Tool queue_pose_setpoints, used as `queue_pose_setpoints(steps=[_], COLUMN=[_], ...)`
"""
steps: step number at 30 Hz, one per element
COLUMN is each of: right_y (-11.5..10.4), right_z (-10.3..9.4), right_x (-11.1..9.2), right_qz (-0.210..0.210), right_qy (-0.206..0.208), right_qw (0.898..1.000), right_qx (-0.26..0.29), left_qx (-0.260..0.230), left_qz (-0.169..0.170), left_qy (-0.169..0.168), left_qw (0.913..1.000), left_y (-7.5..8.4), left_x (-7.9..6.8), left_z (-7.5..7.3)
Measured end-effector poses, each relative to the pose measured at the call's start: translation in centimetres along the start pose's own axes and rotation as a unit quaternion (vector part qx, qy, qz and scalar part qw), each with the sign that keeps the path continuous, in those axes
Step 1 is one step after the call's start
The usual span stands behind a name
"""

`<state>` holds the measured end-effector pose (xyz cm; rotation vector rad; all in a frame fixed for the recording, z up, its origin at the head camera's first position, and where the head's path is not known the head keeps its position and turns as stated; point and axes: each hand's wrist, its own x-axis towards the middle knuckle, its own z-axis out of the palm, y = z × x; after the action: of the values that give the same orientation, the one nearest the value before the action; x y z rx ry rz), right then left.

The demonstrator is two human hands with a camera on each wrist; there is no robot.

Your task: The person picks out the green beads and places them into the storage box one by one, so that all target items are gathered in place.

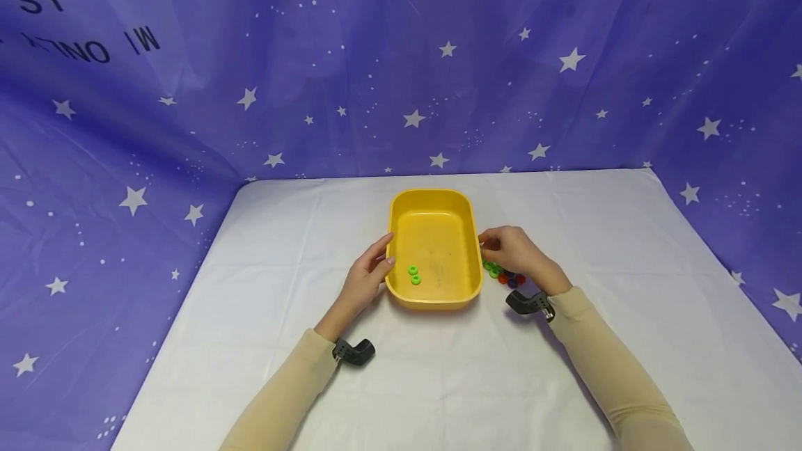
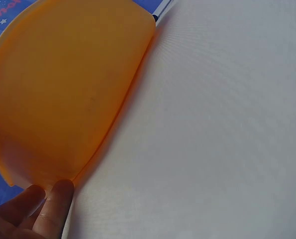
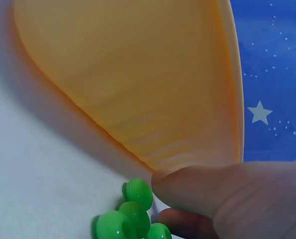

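Purple star-print backdrop fills the rear and sides; upside-down lettering, left-hand words cut off by frame edge. White-covered worktop, near edge out of frame. Beige left sleeve and right sleeve both cropped at bottom. Yellow plastic tray sits mid-worktop between the hands; each wrist view gets only part of its outer wall, and the wall blocks the inside. Left hand: fingers apart, touching tray's left side; partly cropped in left wrist view. Right hand: thumb and fingers bent in at tray's right wall, covering part of the bead pile; can't tell if anything is pinched. Black left wrist mount and right wrist mount stick out inward. Pile beside tray: green beads, bottom ones cut off in right wrist view, plus red beads and what looks like dark blue beads, count unclear. Two loose green beads inside tray, near its left wall.
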<state>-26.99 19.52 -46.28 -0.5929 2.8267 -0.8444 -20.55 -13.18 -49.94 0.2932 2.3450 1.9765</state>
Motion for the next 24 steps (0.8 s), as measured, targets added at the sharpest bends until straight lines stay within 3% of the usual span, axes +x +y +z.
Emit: queue_pose_setpoints(steps=[18, 24], right_y=[0.04, 0.11], right_z=[0.4, 0.56], right_x=[-0.17, -0.04], right_qz=[-0.008, -0.004], right_qy=[-0.007, -0.004], right_qw=[0.999, 0.999], right_qx=[-0.042, -0.053], left_qx=[0.006, 0.0], left_qz=[-0.027, -0.02], left_qy=[-0.004, -0.003], left_qw=[0.9996, 0.9998], left_y=[0.17, 0.09], left_x=[0.29, 0.15], left_z=[0.01, 0.0])
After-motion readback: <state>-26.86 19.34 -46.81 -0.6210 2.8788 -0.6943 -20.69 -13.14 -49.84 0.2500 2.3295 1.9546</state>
